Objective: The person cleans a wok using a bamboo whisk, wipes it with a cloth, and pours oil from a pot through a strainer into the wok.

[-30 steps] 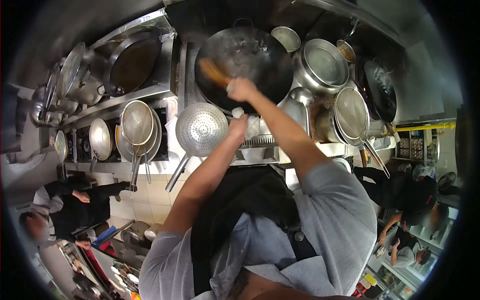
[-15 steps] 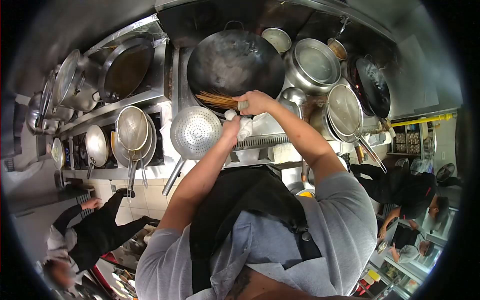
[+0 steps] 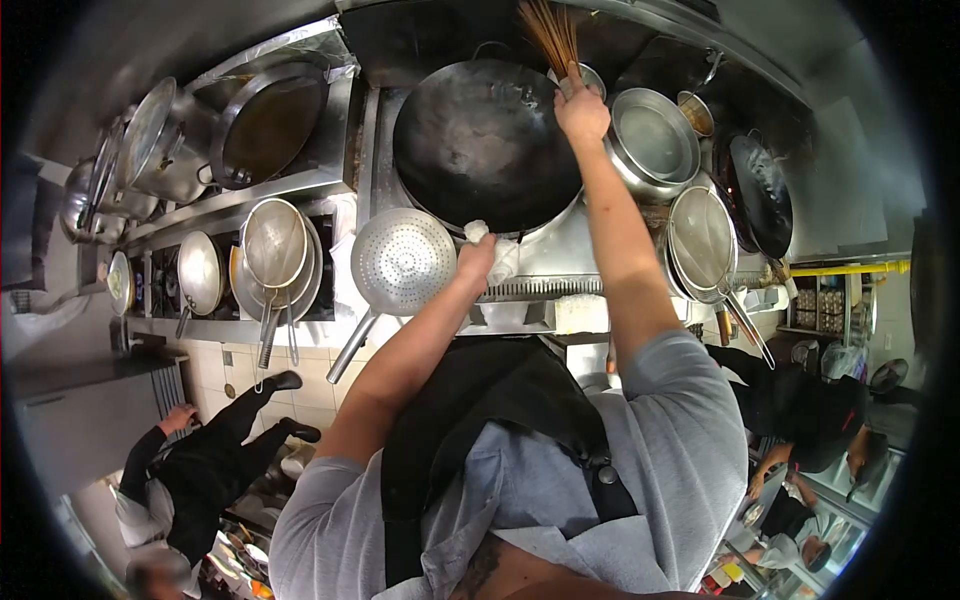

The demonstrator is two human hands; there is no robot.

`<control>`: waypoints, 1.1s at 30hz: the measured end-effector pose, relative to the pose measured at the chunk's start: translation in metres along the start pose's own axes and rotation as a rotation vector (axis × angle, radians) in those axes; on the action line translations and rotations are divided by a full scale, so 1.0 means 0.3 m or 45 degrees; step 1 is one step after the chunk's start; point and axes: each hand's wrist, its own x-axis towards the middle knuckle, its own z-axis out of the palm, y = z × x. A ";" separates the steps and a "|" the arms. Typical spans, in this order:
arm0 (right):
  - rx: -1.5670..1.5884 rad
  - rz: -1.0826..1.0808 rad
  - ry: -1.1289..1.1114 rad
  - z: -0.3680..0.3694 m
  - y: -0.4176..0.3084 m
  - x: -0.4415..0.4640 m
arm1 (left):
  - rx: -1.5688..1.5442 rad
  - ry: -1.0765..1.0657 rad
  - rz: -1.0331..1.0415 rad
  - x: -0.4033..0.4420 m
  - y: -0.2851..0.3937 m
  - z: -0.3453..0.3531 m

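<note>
Your right hand has a closed grip on the bamboo brush, up past the wok's one o'clock; your left hand holds a white cloth at its six. If that cloth slides, the wok could slip, and a sloppy forearm swing could slosh the pot at three.

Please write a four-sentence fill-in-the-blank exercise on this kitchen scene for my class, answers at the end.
1. The bristle brush is in the person's ____ hand.
2. The left hand holds a white cloth at the large wok's ____ rim, not its far one.
3. The metal strainer is pierced with small ____.
4. The person's apron is coloured ____.

Missing words: right; near; holes; black.
</note>
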 end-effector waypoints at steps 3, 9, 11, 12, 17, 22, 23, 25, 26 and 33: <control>-0.010 0.117 -0.172 0.106 -0.085 -0.084 | -0.003 -0.030 -0.026 -0.019 0.009 0.003; 0.223 -0.437 -1.358 -0.076 -0.180 -0.318 | 0.071 0.031 0.060 -0.003 -0.003 0.006; 0.155 -0.750 -1.287 0.006 0.026 -0.237 | 0.001 -0.015 0.003 -0.027 -0.015 -0.009; -0.265 -0.811 -0.897 0.064 0.135 -0.135 | -0.084 -0.080 -0.022 -0.022 0.012 0.004; 0.057 0.035 0.130 -0.077 0.043 0.062 | -0.089 -0.068 0.007 -0.096 0.072 0.016; 0.224 0.088 0.165 -0.103 -0.066 0.078 | -0.074 -0.076 0.017 -0.063 0.048 0.006; 0.244 0.102 0.163 -0.093 -0.074 0.077 | -0.130 -0.116 0.003 -0.074 0.058 0.007; 0.231 0.097 0.163 -0.063 -0.080 0.075 | -0.083 -0.098 0.000 -0.083 0.074 0.011; 0.218 0.097 0.155 -0.043 -0.084 0.068 | -0.031 -0.076 -0.011 -0.090 0.075 0.009; -0.026 -0.094 -0.407 0.256 -0.102 -0.143 | -0.120 -0.044 0.036 -0.062 0.045 0.014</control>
